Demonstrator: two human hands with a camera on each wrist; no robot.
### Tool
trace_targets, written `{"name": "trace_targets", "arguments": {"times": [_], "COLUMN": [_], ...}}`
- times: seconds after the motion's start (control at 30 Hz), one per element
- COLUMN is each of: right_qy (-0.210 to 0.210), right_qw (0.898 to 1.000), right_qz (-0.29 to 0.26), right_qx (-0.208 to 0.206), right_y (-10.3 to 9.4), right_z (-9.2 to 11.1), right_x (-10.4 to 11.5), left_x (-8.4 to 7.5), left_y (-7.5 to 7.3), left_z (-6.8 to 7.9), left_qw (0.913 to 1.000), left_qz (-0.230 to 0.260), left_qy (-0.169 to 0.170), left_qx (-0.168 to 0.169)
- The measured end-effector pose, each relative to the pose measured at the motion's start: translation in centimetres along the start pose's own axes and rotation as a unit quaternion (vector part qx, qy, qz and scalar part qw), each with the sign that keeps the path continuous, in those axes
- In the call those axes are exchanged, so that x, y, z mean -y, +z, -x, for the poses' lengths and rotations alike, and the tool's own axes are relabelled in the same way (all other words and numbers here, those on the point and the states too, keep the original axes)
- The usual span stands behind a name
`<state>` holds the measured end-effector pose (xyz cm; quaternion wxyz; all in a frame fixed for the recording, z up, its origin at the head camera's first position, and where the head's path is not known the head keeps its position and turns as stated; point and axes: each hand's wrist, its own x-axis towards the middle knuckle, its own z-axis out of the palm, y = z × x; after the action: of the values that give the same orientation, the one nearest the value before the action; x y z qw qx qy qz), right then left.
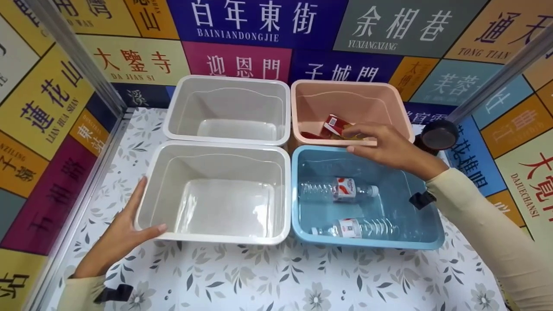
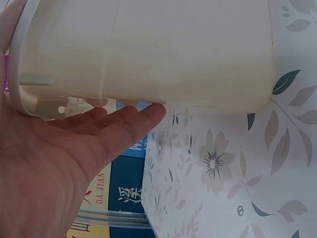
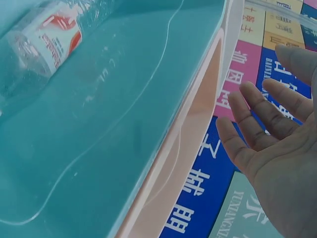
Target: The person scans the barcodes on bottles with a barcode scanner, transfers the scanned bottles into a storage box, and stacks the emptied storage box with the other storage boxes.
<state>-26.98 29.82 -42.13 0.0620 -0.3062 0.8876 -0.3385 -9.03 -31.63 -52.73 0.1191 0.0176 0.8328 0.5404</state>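
Observation:
My left hand (image 1: 123, 229) is at the left front corner of the front white bin (image 1: 216, 237). Its thumb lies over the rim, and its straight fingers (image 2: 131, 124) touch the outer wall. Above the near edge of the pink bin (image 1: 345, 86), my right hand (image 1: 384, 144) holds nothing, its fingers (image 3: 255, 114) loosely spread. Inside that bin lies a red box (image 1: 336, 124) with a barcode, partly hidden by the hand. Two clear plastic bottles with red and white labels, one bottle (image 1: 345, 190) behind the other bottle (image 1: 354, 228), lie on their sides in the blue bin (image 1: 367, 244).
A second white bin (image 1: 229, 82) stands behind the front one; the four-bin block sits on a leaf-patterned tabletop (image 1: 242, 276). A dark round object (image 1: 440, 134) is right of the pink bin. Printed panels (image 1: 259, 21) rise behind, with metal posts at both sides.

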Motion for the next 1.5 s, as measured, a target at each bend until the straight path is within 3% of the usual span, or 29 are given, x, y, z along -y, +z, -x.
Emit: {"name": "trace_targets", "arguments": {"times": [0.27,0.43,0.63,1.23,1.5], "right_qy": [-0.021,-0.011,0.008,-0.011,0.013], "right_qw": [0.999,0.999,0.997,0.993,0.990], "right_qz": [-0.007,-0.003,-0.014,-0.022,-0.029], "right_qx": [0.027,0.043,0.073,0.113,0.139], "right_y": [1.1,1.7,2.4,4.7,5.3], "right_z": [0.6,1.2,1.8,2.8,3.1], "right_x": [1.0,1.1,0.7,-1.3,-1.9], "left_x": [0.0,0.0,-0.1,0.0,0.0], "left_y": [0.0,0.0,-0.1,0.0,0.1], "left_z": [0.0,0.0,0.0,0.1,0.1], "left_qw": [1.0000,1.0000,1.0000,0.9999,1.0000], "left_qz": [0.006,0.004,-0.003,-0.010,-0.003], "left_qy": [0.004,0.003,0.000,-0.003,-0.004], "left_qx": [-0.001,-0.001,-0.002,-0.008,-0.007]}}
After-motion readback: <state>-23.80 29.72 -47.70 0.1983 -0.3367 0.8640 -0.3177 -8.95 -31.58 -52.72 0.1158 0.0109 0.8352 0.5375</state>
